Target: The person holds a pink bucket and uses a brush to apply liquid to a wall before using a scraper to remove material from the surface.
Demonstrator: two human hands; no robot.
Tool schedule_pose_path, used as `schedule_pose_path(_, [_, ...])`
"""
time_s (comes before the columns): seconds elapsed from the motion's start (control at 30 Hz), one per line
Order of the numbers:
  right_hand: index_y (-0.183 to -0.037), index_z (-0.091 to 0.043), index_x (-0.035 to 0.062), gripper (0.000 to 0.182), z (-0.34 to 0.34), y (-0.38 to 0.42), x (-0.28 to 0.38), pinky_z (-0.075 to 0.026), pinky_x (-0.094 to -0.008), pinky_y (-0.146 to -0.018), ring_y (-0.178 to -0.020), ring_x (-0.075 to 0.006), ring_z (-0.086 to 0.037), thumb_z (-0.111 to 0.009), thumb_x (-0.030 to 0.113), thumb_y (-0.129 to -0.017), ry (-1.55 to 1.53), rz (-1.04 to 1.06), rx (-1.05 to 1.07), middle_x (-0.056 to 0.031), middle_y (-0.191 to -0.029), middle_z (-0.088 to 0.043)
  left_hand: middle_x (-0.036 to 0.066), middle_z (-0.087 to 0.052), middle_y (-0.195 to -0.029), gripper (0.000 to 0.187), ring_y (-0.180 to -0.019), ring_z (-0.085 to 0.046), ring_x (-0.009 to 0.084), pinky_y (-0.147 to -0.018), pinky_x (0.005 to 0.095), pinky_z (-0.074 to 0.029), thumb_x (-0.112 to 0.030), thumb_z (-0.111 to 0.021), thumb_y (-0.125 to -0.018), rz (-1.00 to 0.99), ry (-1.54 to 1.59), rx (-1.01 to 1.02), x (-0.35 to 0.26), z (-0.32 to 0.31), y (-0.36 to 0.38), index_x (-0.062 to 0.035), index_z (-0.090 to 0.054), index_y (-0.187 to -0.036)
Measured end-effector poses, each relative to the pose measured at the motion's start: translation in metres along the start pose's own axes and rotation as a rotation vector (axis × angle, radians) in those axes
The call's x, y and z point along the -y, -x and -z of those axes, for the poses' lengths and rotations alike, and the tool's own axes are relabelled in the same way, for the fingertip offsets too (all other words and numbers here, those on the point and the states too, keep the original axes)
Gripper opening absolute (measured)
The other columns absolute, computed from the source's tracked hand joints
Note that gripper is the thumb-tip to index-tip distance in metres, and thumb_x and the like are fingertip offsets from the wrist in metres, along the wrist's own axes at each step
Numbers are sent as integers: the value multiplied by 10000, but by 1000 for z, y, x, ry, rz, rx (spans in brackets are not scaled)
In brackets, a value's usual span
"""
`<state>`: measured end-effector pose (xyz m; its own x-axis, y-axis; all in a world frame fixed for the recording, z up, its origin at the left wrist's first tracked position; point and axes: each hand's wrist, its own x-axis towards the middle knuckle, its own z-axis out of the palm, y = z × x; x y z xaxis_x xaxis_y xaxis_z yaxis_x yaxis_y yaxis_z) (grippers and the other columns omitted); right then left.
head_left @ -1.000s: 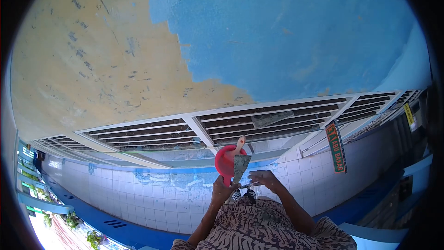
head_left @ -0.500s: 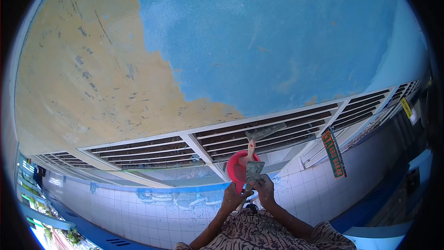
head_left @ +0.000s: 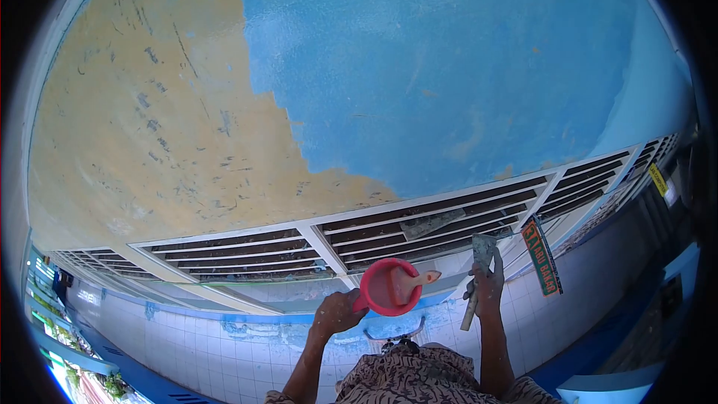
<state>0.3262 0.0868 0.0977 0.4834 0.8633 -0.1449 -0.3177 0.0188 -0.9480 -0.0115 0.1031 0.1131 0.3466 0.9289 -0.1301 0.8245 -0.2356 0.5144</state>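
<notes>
My left hand [head_left: 339, 312] is closed round the handle of a red dipper [head_left: 364, 289], held in front of the wall near the lower middle. Inside the dipper lies a brush [head_left: 409, 282], its pale handle resting over the right rim. Further right, my right hand [head_left: 485, 288] grips a scraper [head_left: 484, 248] with a flat, stained blade pointing up and a handle [head_left: 469, 314] pointing down. The dipper and the scraper are apart.
Ahead is a wall of blue paint [head_left: 449, 67] and bare tan patches [head_left: 149, 120]. Slatted vents [head_left: 247, 253] run below it, one holding a flat grey piece [head_left: 432, 224]. A hanging sign [head_left: 541, 258] is at right, above a tiled floor [head_left: 292, 359].
My hands have moved apart. The scraper has gone right, away from the dipper, in my right hand. The dipper has shifted slightly and turned, with the brush now leaning right.
</notes>
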Motion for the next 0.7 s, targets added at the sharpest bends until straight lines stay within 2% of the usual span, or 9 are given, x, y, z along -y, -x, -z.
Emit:
schedule_pose_path(0.03, [-1609,-176,97,892,5,-2,4,-456,-287,-327,-446,-114,-481,-657,-2,-864,53,-45,-12,-66,-790,-541,207,-712,-818,332,-788,-690,419,-740,515,-542,-312,-723,-834,-71,-105,-9,6,9,0,-83,-665,-1068])
schedule_pose_path(0.2, [-1634,-58,155,999,19,3,4,-471,-299,-304,-414,-97,-460,-657,-30,-856,273,-11,67,-25,-690,-492,145,-713,-799,277,-794,-711,344,-716,486,-554,-271,-727,-782,-204,-333,-47,10,58,-6,-132,-691,-1019])
schedule_pose_path(0.27, [-1619,-170,103,875,17,8,6,-483,-307,-309,-403,-95,-459,-642,8,-888,279,13,57,-20,-682,-485,132,-712,-796,262,-794,-717,322,-710,475,-558,-260,-733,-772,-221,-413,-53,12,76,-11,-143,-698,-1004])
schedule_pose_path(0.33, [-1593,-244,69,789,21,7,1,-476,-301,-309,-402,-91,-460,-634,39,-908,283,27,100,-17,-685,-483,59,-668,-698,223,-690,-694,270,-606,417,-549,-211,-782,-664,-512,-545,-240,7,99,-14,-156,-710,-868])
schedule_pose_path(0.37, [-1568,-318,36,711,23,5,-2,-469,-295,-310,-401,-88,-462,-626,70,-928,296,35,146,-13,-688,-482,29,-631,-696,294,-704,-689,251,-634,403,-547,-211,-821,-594,-534,-571,-303,-1,110,-11,-165,-711,-863])
schedule_pose_path(0.47, [-1533,-389,8,620,25,1,-1,-403,-287,-326,-397,-89,-461,-620,137,-972,415,155,186,-8,-647,-464,15,-607,-731,338,-736,-661,236,-715,389,-539,-236,-847,-567,-666,-660,-438,-15,146,-17,-161,-717,-869])
schedule_pose_path(0.57, [-1528,-397,4,604,5,9,32,-367,-279,-340,-395,-79,-458,-615,188,-996,419,194,182,2,-636,-460,18,-579,-739,381,-751,-620,233,-788,382,-521,-266,-862,-550,-677,-757,-502,-30,184,-17,-142,-721,-882])
schedule_pose_path(0.67, [-1494,-454,-11,577,-9,2,45,-387,-224,-424,-499,-38,-444,-620,225,-995,434,338,153,14,-750,-505,18,-557,-733,396,-734,-585,234,-801,376,-509,-269,-866,-555,-669,-748,-527,-36,212,-15,-122,-720,-893])
schedule_pose_path(0.7, [-1512,-424,-16,599,-15,3,53,-384,-213,-454,-541,-24,-437,-603,268,-1016,450,343,146,14,-778,-513,18,-570,-719,410,-711,-610,234,-738,386,-519,-276,-874,-573,-689,-743,-531,-39,223,-13,-106,-719,-912])
